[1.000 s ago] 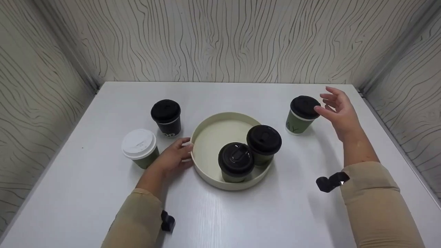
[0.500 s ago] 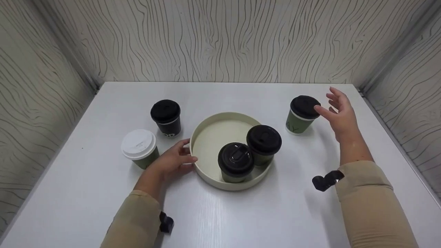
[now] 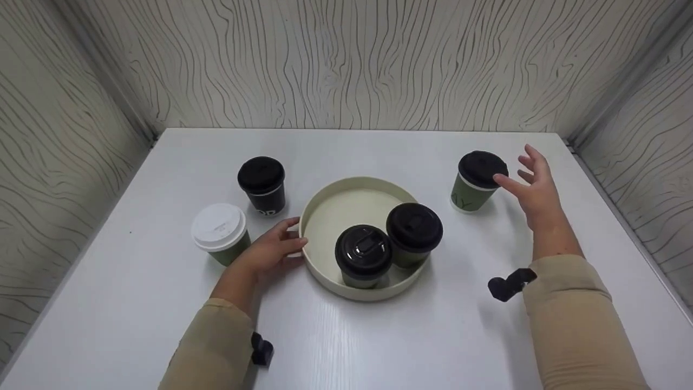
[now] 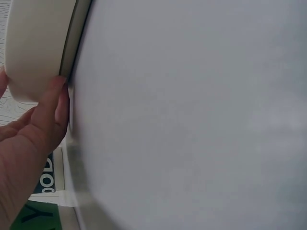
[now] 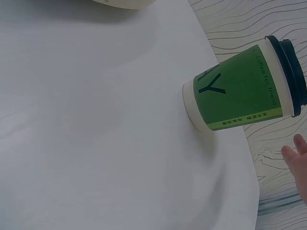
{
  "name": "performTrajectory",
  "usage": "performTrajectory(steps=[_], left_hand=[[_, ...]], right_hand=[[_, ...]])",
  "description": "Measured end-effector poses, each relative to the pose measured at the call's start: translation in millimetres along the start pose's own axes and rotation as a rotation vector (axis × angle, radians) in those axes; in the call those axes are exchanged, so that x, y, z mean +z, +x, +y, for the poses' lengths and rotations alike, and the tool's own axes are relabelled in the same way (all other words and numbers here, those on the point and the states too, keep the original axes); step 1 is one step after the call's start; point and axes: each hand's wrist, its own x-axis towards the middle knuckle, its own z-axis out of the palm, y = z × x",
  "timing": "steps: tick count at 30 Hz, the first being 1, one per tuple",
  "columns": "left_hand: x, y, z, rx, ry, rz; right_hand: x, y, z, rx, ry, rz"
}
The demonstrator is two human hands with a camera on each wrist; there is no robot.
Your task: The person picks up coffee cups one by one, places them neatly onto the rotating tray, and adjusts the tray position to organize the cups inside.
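In the head view my left hand (image 3: 273,249) holds the near left side of a round cream tray (image 3: 327,281). Its thumb lies at the rim; in the left wrist view the fingers (image 4: 45,108) reach the lower edge of the wall. Two black-lidded cups stand upright in the tray: a front cup (image 3: 364,254) and a rear cup (image 3: 414,230), side by side. My right hand (image 3: 536,192) is spread just right of a green paper cup (image 3: 470,189) with a black lid. A gap shows between them in the right wrist view, where only some fingers are visible.
Left of the tray stand a dark cup (image 3: 265,192) with a black lid and, closer to me, a green cup (image 3: 222,233) with a white lid, beside my left wrist. Wood-patterned panels (image 3: 346,65) border the white table (image 3: 346,346).
Inside the tray, the front cup has shifted left and the rear one slightly towards me. My right hand has drawn a little nearer to me, fingers spreading wider. The left thumb has moved along the rim.
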Motion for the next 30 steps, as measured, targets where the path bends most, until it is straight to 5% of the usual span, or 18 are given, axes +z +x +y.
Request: performTrajectory(steps=[20,30], left_hand=[[6.3,-0.6,-1.1,-0.052,-0.053,0.076],[7.8,-4.0,-0.1,-0.038,-0.066,0.05]], right_hand=[[18,5.5,21,0.099,0.023,-0.074],[21,7.7,20,0.134,-0.012,-0.077]])
